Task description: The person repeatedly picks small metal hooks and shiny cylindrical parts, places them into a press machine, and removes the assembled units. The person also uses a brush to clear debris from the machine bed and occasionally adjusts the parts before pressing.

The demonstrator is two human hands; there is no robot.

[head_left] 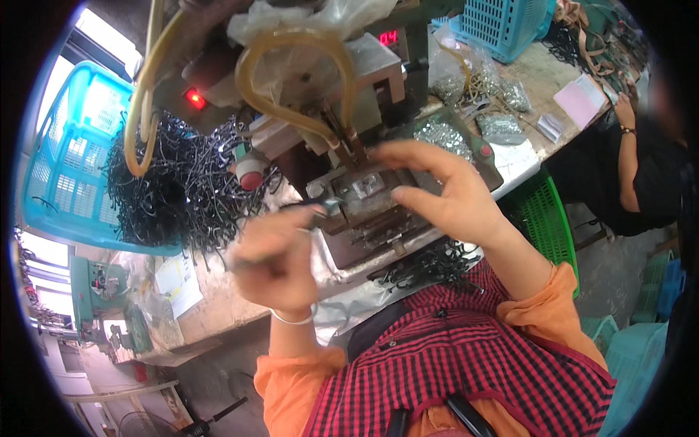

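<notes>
- Left hand (pixel 273 255): its fingers are curled in, left of the press bed, with the fingertips close to a small shiny part (pixel 332 205); motion blur makes it hard to be sure, so I cannot tell whether this grip holds anything.
- Right hand (pixel 455 189): the grip is fairly wide, thumb and forefinger apart, at the right side of the press bed.
- Between the two hands sits a small metal plate (pixel 368 186) on the bed of the press (pixel 375 62), which stands near the middle of the counter (pixel 226 297), close to its near edge.
- A yellowish hose (pixel 348 87) loops in front of the press head; a red button (pixel 251 180) sits to the left of the bed.
- By the near edge, just in front of the press, lies a pile of black strips (pixel 437 268).
- Toward the counter's left end, a heap of black cords (pixel 149 193) fills a blue basket (pixel 54 171) and spills out to the right.
- Right of the press is a pile of silvery bits (pixel 443 137); farther right are a clear bag of metal pieces (pixel 502 128) and a pink sheet (pixel 580 101) near the right-hand edge.
- Beyond that edge, a co-worker's hand (pixel 625 113) reaches in; a green basket (pixel 552 226) stands below the near edge.
</notes>
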